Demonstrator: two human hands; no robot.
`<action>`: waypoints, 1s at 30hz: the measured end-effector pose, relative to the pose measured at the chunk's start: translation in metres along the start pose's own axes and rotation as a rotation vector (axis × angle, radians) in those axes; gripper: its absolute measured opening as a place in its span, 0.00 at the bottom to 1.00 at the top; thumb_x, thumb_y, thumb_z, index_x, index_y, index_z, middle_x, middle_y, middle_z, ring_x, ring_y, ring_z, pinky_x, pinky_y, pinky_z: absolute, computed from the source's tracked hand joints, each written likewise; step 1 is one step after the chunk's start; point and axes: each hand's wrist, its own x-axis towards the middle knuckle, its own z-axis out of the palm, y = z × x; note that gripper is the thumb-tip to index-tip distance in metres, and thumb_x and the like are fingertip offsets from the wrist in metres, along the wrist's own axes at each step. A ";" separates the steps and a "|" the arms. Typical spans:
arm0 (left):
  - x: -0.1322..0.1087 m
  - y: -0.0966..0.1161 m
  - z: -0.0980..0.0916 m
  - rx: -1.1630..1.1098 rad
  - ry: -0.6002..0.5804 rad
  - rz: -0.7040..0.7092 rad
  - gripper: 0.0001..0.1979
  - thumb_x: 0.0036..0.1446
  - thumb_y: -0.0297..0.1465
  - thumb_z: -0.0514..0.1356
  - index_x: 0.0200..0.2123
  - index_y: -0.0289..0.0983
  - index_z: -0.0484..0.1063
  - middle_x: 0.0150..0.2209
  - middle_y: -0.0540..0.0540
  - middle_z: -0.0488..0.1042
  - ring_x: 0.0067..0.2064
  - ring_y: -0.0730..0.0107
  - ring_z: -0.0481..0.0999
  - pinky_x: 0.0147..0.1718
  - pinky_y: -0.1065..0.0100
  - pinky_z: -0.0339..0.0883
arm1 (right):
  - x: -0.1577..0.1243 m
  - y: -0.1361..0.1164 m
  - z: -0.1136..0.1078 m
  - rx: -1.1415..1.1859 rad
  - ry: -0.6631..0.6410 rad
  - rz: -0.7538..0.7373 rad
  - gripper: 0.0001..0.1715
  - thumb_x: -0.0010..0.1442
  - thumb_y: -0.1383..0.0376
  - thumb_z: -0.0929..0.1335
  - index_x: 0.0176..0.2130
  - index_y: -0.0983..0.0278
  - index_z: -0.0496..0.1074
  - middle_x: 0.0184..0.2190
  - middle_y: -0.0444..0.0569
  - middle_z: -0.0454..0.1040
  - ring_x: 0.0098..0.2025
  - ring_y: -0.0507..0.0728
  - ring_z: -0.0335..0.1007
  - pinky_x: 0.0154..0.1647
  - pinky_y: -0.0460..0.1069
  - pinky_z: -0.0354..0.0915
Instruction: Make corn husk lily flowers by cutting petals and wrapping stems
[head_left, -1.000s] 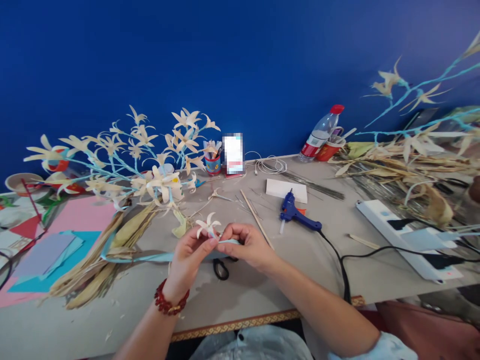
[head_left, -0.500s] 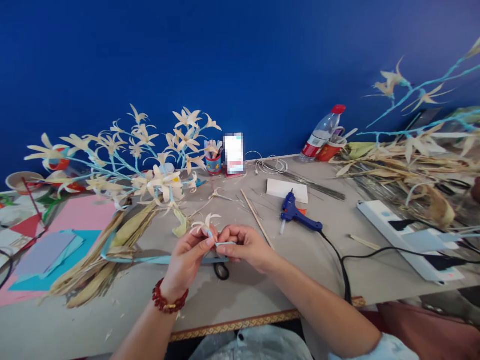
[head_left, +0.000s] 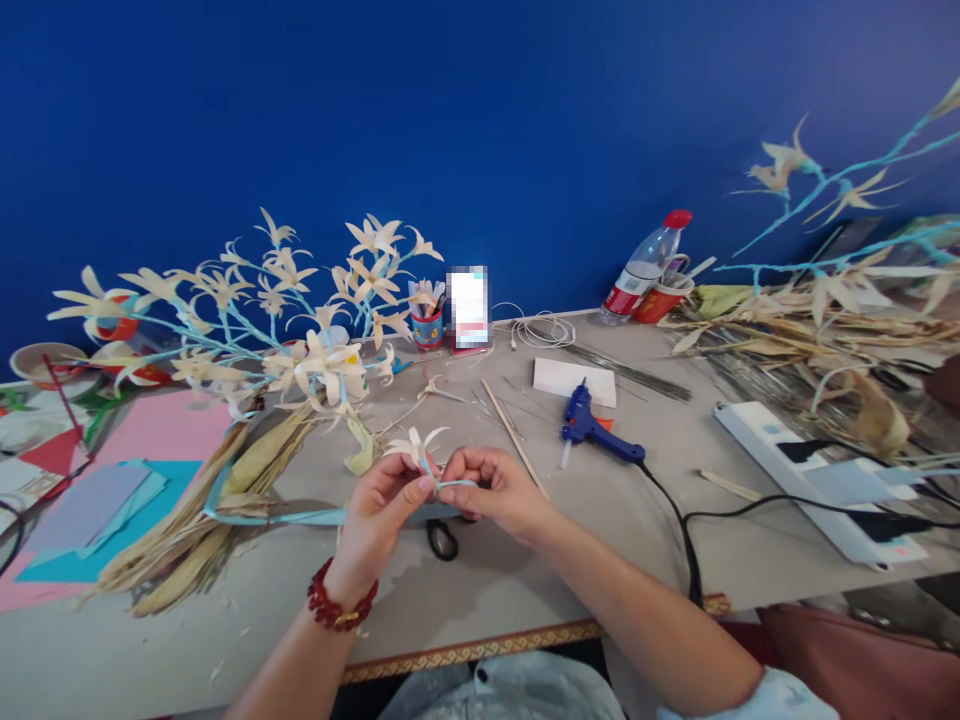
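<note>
Two hands meet above the counter (head_left: 525, 590): your left hand (head_left: 379, 515) pinches the flower (head_left: 415, 445) upright, your right hand (head_left: 491, 490) grips the blue tape (head_left: 454, 484), knuckles up.

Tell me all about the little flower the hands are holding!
The little flower is pale cream, with thin pointed petals spreading like a star, seemingly cut from dried husk. It points upward above the table, pinched at its base by the left hand. A light blue strip runs from its base to the right hand, which pinches it.
</note>
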 end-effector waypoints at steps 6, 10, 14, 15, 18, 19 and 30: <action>0.000 -0.003 -0.002 0.047 0.023 0.012 0.05 0.52 0.30 0.65 0.28 0.37 0.71 0.32 0.49 0.71 0.35 0.73 0.69 0.38 0.73 0.63 | -0.001 0.003 0.000 -0.119 0.043 -0.047 0.20 0.48 0.54 0.75 0.27 0.65 0.67 0.16 0.35 0.57 0.18 0.45 0.46 0.20 0.43 0.44; 0.000 -0.001 -0.002 0.075 0.041 0.010 0.07 0.51 0.32 0.66 0.28 0.36 0.71 0.33 0.47 0.72 0.36 0.69 0.70 0.39 0.70 0.64 | -0.002 0.003 0.001 -0.122 0.069 -0.067 0.19 0.48 0.55 0.75 0.27 0.65 0.67 0.18 0.37 0.61 0.20 0.46 0.50 0.21 0.43 0.47; 0.000 0.000 -0.002 0.082 0.019 0.016 0.07 0.52 0.32 0.65 0.28 0.36 0.72 0.32 0.48 0.71 0.37 0.69 0.69 0.39 0.70 0.63 | -0.003 0.000 0.000 -0.062 0.017 -0.072 0.20 0.47 0.57 0.76 0.29 0.64 0.66 0.20 0.37 0.63 0.21 0.46 0.52 0.22 0.43 0.48; 0.000 0.001 -0.002 0.078 0.012 0.020 0.06 0.52 0.32 0.65 0.28 0.36 0.72 0.32 0.48 0.71 0.37 0.69 0.68 0.39 0.70 0.63 | -0.003 -0.001 0.000 -0.049 -0.004 -0.067 0.20 0.47 0.56 0.76 0.29 0.64 0.66 0.20 0.36 0.62 0.21 0.46 0.52 0.22 0.43 0.47; -0.001 0.002 -0.002 0.054 -0.014 0.019 0.06 0.52 0.31 0.65 0.29 0.36 0.72 0.31 0.48 0.70 0.35 0.71 0.67 0.37 0.71 0.62 | -0.003 -0.001 0.000 -0.042 -0.022 -0.061 0.20 0.47 0.56 0.76 0.29 0.64 0.66 0.20 0.37 0.62 0.21 0.46 0.52 0.22 0.43 0.48; -0.001 0.003 -0.001 0.045 -0.026 0.015 0.06 0.52 0.32 0.64 0.29 0.36 0.72 0.31 0.49 0.69 0.34 0.71 0.67 0.36 0.71 0.62 | -0.003 -0.001 0.000 -0.045 -0.017 -0.063 0.20 0.47 0.56 0.76 0.29 0.64 0.65 0.21 0.37 0.63 0.21 0.46 0.53 0.23 0.43 0.49; -0.001 0.008 -0.003 0.027 -0.128 -0.041 0.05 0.53 0.32 0.64 0.30 0.36 0.72 0.30 0.49 0.67 0.34 0.70 0.65 0.36 0.71 0.61 | -0.001 -0.005 -0.003 -0.041 -0.095 0.029 0.19 0.47 0.56 0.76 0.30 0.66 0.70 0.18 0.36 0.63 0.18 0.45 0.52 0.20 0.42 0.49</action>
